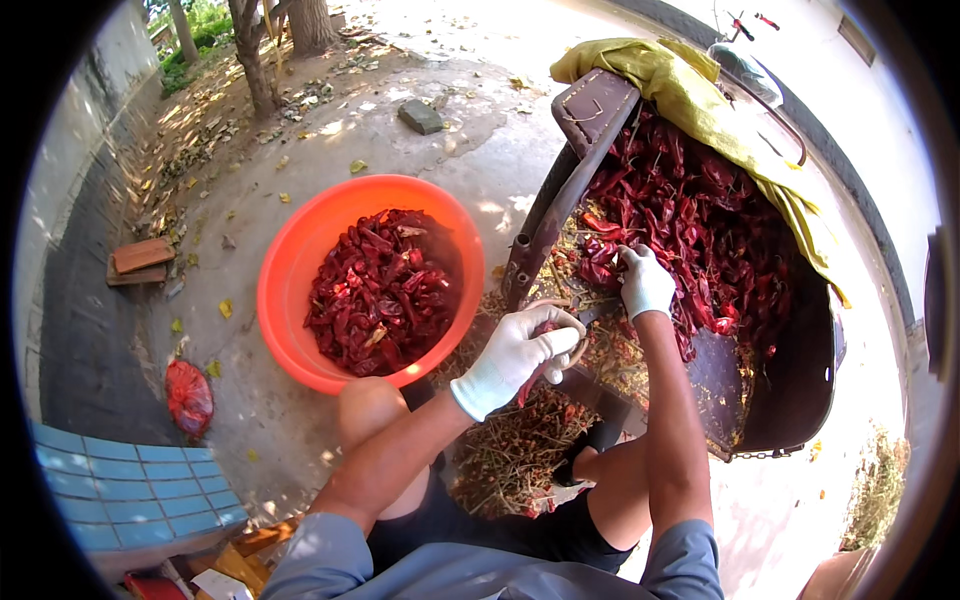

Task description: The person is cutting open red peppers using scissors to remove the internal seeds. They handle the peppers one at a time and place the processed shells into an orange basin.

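My left hand [529,349], in a white work glove, is closed around red dried chili peppers and the looped handles of scissors [596,311], whose blades point right over the metal cart. My right hand [645,281], gloved too, has its fingertips at the near edge of the heap of dried chili peppers [697,217] in the cart; whether it grips one cannot be told. To the left, an orange plastic basin [281,300] holds a pile of chili peppers [382,292]. Loose seeds and stem bits cover the cart's floor near both hands.
A heap of cut stems [517,457] lies between my legs. Yellow cloth [697,97] drapes over the cart's far rim [592,112]. On the concrete are a stone block [421,117], bricks [142,256] and a red bag [189,397]. Blue tiles [135,487] border the lower left.
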`<move>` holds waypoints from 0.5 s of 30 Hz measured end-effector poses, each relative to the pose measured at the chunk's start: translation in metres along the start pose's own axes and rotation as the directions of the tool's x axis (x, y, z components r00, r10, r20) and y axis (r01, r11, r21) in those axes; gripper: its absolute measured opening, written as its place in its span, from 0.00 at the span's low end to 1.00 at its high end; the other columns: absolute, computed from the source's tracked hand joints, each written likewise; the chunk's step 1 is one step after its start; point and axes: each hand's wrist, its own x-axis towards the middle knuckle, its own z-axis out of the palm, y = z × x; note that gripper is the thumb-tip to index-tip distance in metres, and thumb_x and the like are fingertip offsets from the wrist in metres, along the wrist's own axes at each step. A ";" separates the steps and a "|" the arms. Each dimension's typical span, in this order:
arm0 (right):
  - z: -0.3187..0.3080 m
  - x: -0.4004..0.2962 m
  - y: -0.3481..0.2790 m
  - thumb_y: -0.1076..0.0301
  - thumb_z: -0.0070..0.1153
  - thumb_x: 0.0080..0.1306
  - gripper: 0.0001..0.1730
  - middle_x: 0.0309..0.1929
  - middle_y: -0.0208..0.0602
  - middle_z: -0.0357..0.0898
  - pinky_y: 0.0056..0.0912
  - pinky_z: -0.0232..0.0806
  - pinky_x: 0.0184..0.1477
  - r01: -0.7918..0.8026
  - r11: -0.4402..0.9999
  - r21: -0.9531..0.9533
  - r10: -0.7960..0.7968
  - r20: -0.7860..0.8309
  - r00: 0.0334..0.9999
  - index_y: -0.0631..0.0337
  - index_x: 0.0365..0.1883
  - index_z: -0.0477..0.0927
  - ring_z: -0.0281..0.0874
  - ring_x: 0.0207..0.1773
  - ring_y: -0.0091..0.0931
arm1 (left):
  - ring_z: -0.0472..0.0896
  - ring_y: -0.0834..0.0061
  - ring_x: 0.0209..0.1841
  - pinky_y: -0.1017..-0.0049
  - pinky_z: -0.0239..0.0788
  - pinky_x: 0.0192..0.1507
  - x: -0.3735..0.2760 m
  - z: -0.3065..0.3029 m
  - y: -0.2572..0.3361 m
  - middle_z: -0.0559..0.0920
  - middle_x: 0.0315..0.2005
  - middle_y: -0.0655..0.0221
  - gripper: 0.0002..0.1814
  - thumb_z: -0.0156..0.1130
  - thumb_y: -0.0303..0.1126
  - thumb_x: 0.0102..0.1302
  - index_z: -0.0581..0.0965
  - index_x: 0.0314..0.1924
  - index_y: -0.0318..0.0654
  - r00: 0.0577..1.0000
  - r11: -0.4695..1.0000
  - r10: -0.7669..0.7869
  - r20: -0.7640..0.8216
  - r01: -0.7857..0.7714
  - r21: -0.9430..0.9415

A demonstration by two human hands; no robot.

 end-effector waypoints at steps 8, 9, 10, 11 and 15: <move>-0.005 0.011 -0.002 0.64 0.64 0.58 0.14 0.45 0.33 0.84 0.40 0.75 0.47 -0.143 0.977 0.157 0.146 -0.005 0.989 0.46 0.43 0.87 0.84 0.45 0.37 | 0.78 0.85 0.29 0.80 0.75 0.32 -0.003 -0.005 0.007 0.80 0.30 0.74 0.09 0.60 0.29 0.71 0.80 0.48 0.33 0.999 0.995 -0.029 -0.046 0.033 0.091; -0.019 0.012 -0.002 0.64 0.65 0.59 0.14 0.44 0.36 0.84 0.37 0.76 0.47 -0.128 0.977 0.172 0.140 -0.059 0.988 0.47 0.45 0.87 0.85 0.43 0.36 | 0.78 0.85 0.29 0.80 0.75 0.32 -0.001 -0.004 0.006 0.80 0.31 0.73 0.10 0.60 0.28 0.71 0.80 0.48 0.32 0.998 0.995 -0.013 -0.063 0.019 0.095; -0.026 0.011 -0.001 0.63 0.66 0.59 0.13 0.42 0.37 0.84 0.36 0.75 0.46 -0.141 0.953 0.268 0.165 -0.069 0.984 0.47 0.44 0.88 0.85 0.41 0.36 | 0.78 0.85 0.29 0.80 0.75 0.33 0.000 -0.005 0.004 0.81 0.32 0.73 0.10 0.60 0.27 0.70 0.80 0.49 0.32 0.996 0.995 0.000 -0.086 0.008 0.101; -0.034 0.011 0.000 0.63 0.66 0.60 0.12 0.41 0.38 0.85 0.36 0.75 0.44 -0.152 0.920 0.362 0.191 -0.077 0.979 0.47 0.43 0.88 0.85 0.40 0.36 | 0.78 0.86 0.28 0.81 0.75 0.33 0.002 -0.005 0.002 0.81 0.34 0.72 0.10 0.60 0.27 0.70 0.79 0.49 0.32 0.995 0.989 0.044 -0.093 -0.031 0.142; -0.094 -0.014 -0.021 0.67 0.66 0.63 0.16 0.36 0.34 0.87 0.26 0.75 0.35 -0.399 0.589 0.703 0.261 0.302 0.917 0.57 0.50 0.86 0.83 0.31 0.19 | 0.83 0.76 0.38 0.76 0.77 0.43 0.011 -0.001 0.000 0.83 0.47 0.64 0.17 0.64 0.25 0.66 0.79 0.55 0.34 0.938 0.792 0.337 -0.084 -0.234 0.563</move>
